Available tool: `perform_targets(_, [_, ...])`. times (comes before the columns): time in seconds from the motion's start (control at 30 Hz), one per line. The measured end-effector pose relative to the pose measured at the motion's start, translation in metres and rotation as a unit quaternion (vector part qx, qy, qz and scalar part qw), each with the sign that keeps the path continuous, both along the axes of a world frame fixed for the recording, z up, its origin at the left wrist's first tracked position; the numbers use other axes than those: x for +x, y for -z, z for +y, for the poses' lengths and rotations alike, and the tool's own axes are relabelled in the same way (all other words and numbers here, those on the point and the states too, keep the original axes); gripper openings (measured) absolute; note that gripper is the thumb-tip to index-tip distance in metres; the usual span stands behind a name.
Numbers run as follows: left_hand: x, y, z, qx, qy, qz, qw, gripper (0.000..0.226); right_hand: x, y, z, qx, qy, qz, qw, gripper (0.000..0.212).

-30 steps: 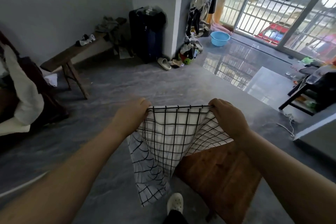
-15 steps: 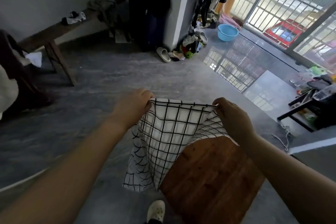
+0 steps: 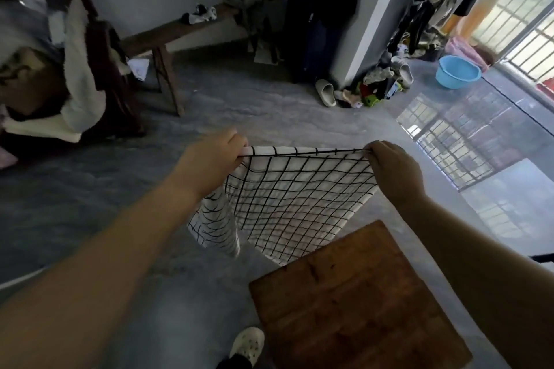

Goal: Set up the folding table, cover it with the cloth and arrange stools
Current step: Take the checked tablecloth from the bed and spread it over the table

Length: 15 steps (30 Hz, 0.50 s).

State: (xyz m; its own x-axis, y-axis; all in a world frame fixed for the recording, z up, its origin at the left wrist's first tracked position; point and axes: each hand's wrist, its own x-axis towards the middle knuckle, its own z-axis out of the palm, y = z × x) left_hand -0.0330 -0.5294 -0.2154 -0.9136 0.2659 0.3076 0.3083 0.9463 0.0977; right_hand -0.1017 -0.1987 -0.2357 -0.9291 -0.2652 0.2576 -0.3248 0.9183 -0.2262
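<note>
A white cloth with a black grid [image 3: 295,201] hangs stretched in the air between my two hands. My left hand [image 3: 214,154] pinches its top left corner and my right hand [image 3: 392,166] pinches its top right corner. The cloth's lower part droops down in folds, and its bottom edge hangs just past the far corner of the brown wooden table top [image 3: 356,305], which stands at the lower right in front of me. No stools are in view.
A long wooden bench [image 3: 183,30] with clothes on it stands by the far wall. A dark suitcase [image 3: 317,24], slippers [image 3: 325,93] and a blue basin [image 3: 457,70] lie near the pillar. Furniture draped with clothes [image 3: 78,75] is at the left. My shoe [image 3: 247,344] shows beside the table.
My hands have drawn farther apart and the cloth's top edge is stretched wider. The view has swung left, so the table now sits lower right.
</note>
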Motion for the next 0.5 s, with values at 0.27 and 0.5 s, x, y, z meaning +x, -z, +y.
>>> perform_targets(0.27, [0.078, 0.04, 0.102, -0.045, -0.088, -0.045, 0.994, 0.018, -0.021, 0.0, 0.086, 0.041, -0.144, 0.045, 0.988, 0.013])
perform_targets(0.5, [0.136, 0.105, 0.222, -0.027, -0.105, -0.11, 0.988, 0.042, 0.009, 0.051, 0.196, 0.069, -0.21, 0.004, 0.975, 0.009])
